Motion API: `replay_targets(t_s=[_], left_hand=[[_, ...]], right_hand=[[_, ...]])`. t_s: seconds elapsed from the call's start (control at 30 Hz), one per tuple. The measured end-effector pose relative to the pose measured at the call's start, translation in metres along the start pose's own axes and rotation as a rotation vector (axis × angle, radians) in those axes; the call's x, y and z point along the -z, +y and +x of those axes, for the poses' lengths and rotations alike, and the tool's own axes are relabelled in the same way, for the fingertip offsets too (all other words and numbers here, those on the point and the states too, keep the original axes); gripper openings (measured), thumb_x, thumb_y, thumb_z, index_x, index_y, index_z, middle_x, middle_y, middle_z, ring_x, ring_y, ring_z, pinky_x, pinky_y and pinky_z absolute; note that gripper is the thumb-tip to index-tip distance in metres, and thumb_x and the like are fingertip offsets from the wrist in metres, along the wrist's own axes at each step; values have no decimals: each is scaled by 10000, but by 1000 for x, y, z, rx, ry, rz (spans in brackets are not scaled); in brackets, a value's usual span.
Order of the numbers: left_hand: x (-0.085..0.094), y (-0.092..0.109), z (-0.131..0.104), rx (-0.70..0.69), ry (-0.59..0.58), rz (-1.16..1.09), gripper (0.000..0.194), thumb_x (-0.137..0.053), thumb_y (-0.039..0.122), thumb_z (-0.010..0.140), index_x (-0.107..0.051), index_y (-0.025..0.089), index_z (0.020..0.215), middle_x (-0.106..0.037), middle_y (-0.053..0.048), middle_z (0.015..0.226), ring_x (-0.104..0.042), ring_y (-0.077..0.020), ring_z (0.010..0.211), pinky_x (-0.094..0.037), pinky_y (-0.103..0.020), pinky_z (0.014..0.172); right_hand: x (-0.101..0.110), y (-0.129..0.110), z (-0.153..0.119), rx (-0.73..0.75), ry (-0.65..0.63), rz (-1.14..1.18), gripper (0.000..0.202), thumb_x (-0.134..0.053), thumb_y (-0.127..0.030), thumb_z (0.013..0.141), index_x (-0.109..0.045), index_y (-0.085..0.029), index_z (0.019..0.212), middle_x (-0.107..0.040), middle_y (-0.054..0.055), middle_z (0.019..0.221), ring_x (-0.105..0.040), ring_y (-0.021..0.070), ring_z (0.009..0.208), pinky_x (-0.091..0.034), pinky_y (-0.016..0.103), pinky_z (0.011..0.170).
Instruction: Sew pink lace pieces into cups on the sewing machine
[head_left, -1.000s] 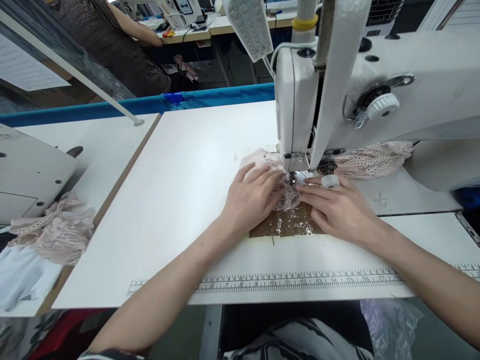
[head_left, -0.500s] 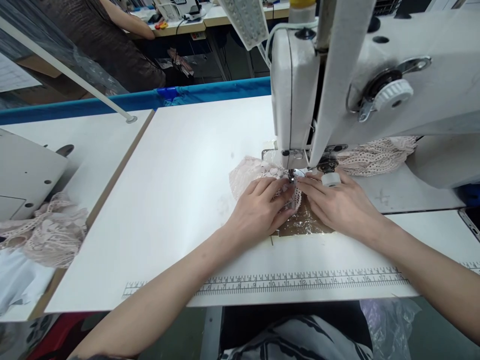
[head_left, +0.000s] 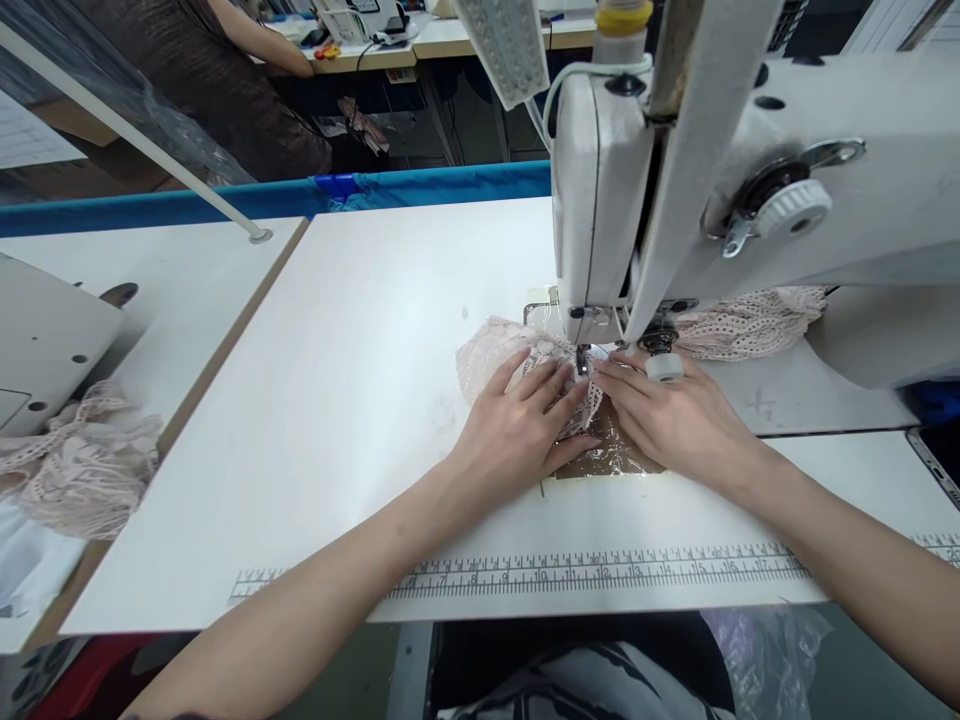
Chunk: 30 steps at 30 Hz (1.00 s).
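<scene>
Pale pink lace fabric [head_left: 486, 358] lies under the needle area of a white sewing machine [head_left: 600, 190]. My left hand [head_left: 521, 420] rests flat on the lace, left of the presser foot [head_left: 582, 358], with its fingers spread. Just right of the foot, my right hand [head_left: 667, 405] has its fingertips at the lace edge, the fingers lying nearly flat and the index finger partly behind a white knob [head_left: 664, 367]. Beneath the hands is a brown, shiny taped patch [head_left: 615, 448]. More lace [head_left: 757, 322] is bunched behind the right hand, under the machine arm.
A printed ruler [head_left: 562, 575] runs along the table's front edge. At left are another machine [head_left: 52, 340] and a lace pile [head_left: 94, 475]. A blue cloth strip [head_left: 450, 183] borders the back, with a person [head_left: 225, 90] beyond it. A phone-like edge shows at far right.
My left hand's fingers have spread wider on the lace, and its thumb has moved out to the right. My right hand has barely moved. The camera view has shifted slightly.
</scene>
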<state>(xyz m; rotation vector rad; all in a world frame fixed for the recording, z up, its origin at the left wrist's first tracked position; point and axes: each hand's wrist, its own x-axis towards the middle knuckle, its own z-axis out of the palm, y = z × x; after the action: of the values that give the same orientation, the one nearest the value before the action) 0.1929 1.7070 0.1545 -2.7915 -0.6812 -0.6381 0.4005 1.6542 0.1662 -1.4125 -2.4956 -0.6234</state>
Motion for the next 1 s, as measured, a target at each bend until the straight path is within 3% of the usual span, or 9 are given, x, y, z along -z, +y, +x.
replay_targets(t_s=[0.27, 0.37, 0.47, 0.57, 0.7, 0.8, 0.87, 1.0], left_hand=[[0, 1, 0, 11, 6, -1, 482, -480, 475, 943, -590, 118, 1247, -630, -147, 1240, -564, -279, 1210, -352, -525, 1107], [0, -1, -2, -4, 25, 0, 459, -486, 453, 944, -591, 120, 1242, -640, -142, 1229, -570, -271, 1201, -349, -527, 1109], [0, -5, -4, -56, 92, -18, 335, -522, 361, 937, -622, 150, 1177, -686, -100, 1157, -619, -238, 1124, -362, -515, 1105], [2, -9, -6, -150, 176, -9, 156, -535, 207, 917, -672, 182, 985, -734, -37, 992, -669, -181, 960, -406, -465, 1080], [3, -8, -4, -238, 275, 49, 137, -540, 91, 884, -652, 169, 865, -724, -10, 863, -662, -141, 826, -458, -388, 1021], [3, -6, -1, -161, 251, -33, 93, -562, 154, 888, -632, 161, 949, -714, -31, 929, -649, -161, 888, -487, -373, 972], [0, -7, 2, -49, 175, -151, 218, -571, 213, 881, -600, 147, 1087, -686, -75, 1051, -624, -204, 985, -514, -387, 914], [-8, -16, 11, 81, 71, -354, 301, -555, 124, 819, -605, 125, 1115, -627, -124, 1126, -581, -249, 1038, -529, -408, 852]], right_hand=[[-3, 0, -1, 20, 36, -37, 335, -429, -130, 915, -635, -126, 1179, -715, 89, 1081, -618, 236, 1032, -370, 452, 1022], [-1, -1, 0, 40, 100, -32, 317, -446, -115, 910, -645, -135, 1156, -721, 73, 1069, -641, 207, 924, -393, 419, 980], [0, -5, 0, 59, 183, -10, 281, -473, -90, 901, -666, -151, 1096, -723, 49, 1069, -641, 171, 832, -411, 373, 919], [0, -11, 2, 69, 196, 4, 263, -497, -70, 890, -675, -178, 1050, -715, 12, 1089, -631, 159, 894, -414, 334, 854], [-1, -15, 5, 80, 234, 8, 207, -521, -84, 888, -692, -195, 924, -728, -16, 1033, -624, 148, 928, -414, 296, 776], [-2, -13, 5, 81, 285, 29, 214, -529, -86, 892, -699, -200, 831, -745, -22, 928, -641, 138, 854, -427, 282, 728], [-3, -11, 6, 40, 318, 101, 217, -530, -104, 904, -714, -200, 839, -750, -18, 859, -643, 123, 744, -442, 269, 673], [-6, -6, 8, -137, 361, 260, 216, -527, -208, 936, -740, -219, 961, -733, -12, 724, -605, 112, 568, -424, 249, 526]])
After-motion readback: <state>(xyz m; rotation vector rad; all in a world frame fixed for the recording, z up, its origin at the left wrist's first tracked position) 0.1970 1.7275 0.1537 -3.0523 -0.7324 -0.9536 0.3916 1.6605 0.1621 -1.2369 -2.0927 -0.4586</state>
